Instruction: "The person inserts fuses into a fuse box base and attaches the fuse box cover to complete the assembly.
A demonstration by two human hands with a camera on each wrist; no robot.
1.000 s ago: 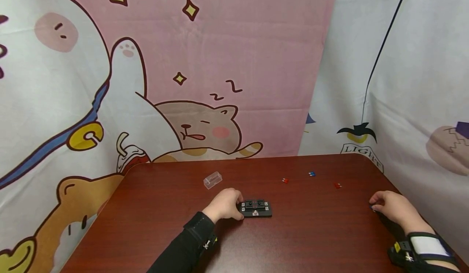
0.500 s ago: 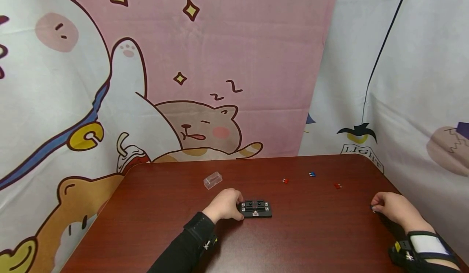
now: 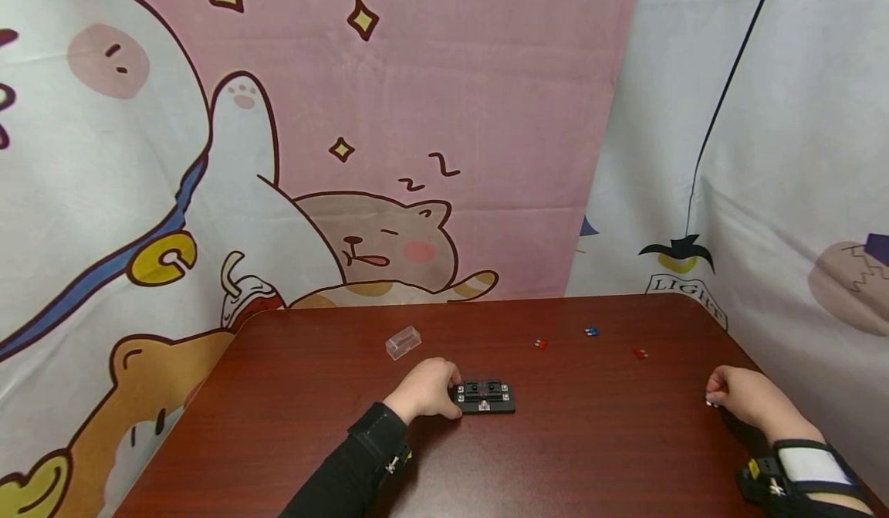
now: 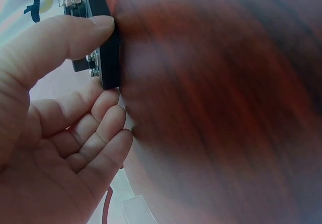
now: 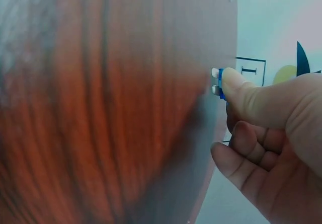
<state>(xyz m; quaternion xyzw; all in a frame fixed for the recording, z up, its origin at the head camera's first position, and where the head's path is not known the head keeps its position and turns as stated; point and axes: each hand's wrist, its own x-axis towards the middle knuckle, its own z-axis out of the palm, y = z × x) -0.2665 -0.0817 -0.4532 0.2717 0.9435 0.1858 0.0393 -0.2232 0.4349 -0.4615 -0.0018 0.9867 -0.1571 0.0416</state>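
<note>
two hands are in view. the left hand (image 3: pixel 425 389) grasps one black block (image 3: pixel 484 397) by its left end, thumb on the near side, the block lying flat on the worktop (image 3: pixel 597 441). the right hand (image 3: pixel 750 394) pinches one small piece, the held blue piece (image 5: pixel 220 84), near the worktop's right side, its two metal prongs pointing away from the thumb.

four small pieces can be counted: two blue, two red. three lie on the worktop beyond the block and to its right: the left red piece (image 3: pixel 541 344), the loose blue piece (image 3: pixel 591 333) and the right red piece (image 3: pixel 640 354). one clear plastic box (image 3: pixel 403 343) lies beyond the left hand.

the block's left end is covered by the left hand, and in the left wrist view the block is cut off at the top. the thumb hides much of the held blue piece; from the head view little more than its pale tips shows. whether it touches the worktop cannot be told. the right wrist view catches a red piece at its top edge, too small to tell which. the clear box is cut off in the left wrist view.
</note>
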